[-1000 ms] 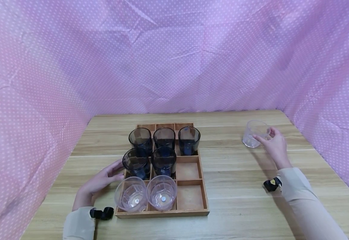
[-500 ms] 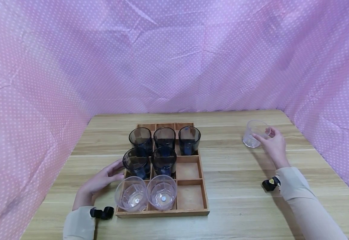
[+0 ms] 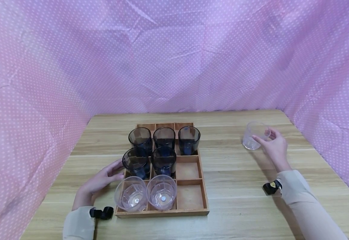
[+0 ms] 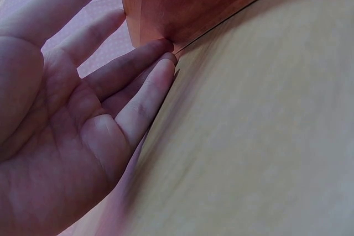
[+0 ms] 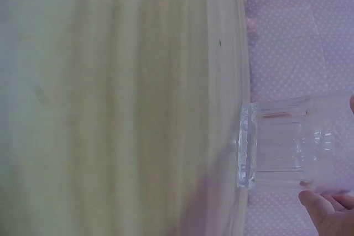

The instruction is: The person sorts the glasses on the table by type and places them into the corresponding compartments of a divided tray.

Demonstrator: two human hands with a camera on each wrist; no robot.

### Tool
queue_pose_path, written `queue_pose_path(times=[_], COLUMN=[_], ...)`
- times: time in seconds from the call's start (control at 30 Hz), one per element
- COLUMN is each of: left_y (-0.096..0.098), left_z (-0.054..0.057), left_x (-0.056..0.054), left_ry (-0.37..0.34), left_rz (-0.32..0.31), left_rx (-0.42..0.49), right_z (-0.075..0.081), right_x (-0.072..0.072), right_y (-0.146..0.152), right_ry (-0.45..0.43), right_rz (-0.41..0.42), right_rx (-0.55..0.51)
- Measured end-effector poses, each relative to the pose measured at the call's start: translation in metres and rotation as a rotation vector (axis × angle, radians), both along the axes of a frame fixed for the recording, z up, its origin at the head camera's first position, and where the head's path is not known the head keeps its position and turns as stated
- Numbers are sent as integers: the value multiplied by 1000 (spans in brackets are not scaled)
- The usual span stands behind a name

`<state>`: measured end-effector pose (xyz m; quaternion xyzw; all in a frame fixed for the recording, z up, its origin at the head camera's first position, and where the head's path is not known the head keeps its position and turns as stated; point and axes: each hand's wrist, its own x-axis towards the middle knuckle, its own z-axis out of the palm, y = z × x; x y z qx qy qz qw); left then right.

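Observation:
At the right of the table, my right hand [image 3: 274, 146] pinches a clear cup [image 3: 251, 141] by its upper part, thumb on the near side. In the right wrist view the same clear cup [image 5: 276, 145] is upright, its thick base close to the tabletop; I cannot tell if it touches. My left hand [image 3: 100, 181] lies beside the left wall of a wooden compartment tray [image 3: 162, 215]. In the left wrist view its extended fingertips [image 4: 163, 70] touch the foot of the tray's wall [image 4: 171, 4].
Several dark glasses, one of them at the back right [image 3: 189, 141], stand in the tray's farther compartments. Two clear cups, left [image 3: 130, 196] and middle [image 3: 161, 195], stand in its front row. A pink dotted cloth [image 3: 174, 66] encloses the wooden table [image 3: 231, 200].
The right hand and its clear cup have shifted very slightly toward me or down. The left hand, the tray and its glasses stay where they were.

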<state>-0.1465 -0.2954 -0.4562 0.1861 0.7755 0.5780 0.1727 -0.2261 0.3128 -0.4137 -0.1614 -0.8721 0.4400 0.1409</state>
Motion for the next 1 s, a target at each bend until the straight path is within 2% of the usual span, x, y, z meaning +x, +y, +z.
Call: queue_pose_path(times=[0.33, 0.67, 1.0], left_y=[1, 1, 1], left_z=[1, 0, -2], left_x=[1, 1, -1], left_ry=[39, 5, 24], left_rz=[5, 5, 2], left_rx=[-31, -7, -20], right_z=[7, 16, 22], right_x=[12, 26, 40], right_y=[-2, -13, -27], right_ry=[-3, 33, 74], right_rz=[48, 91, 196], right_rx=[9, 39, 24])
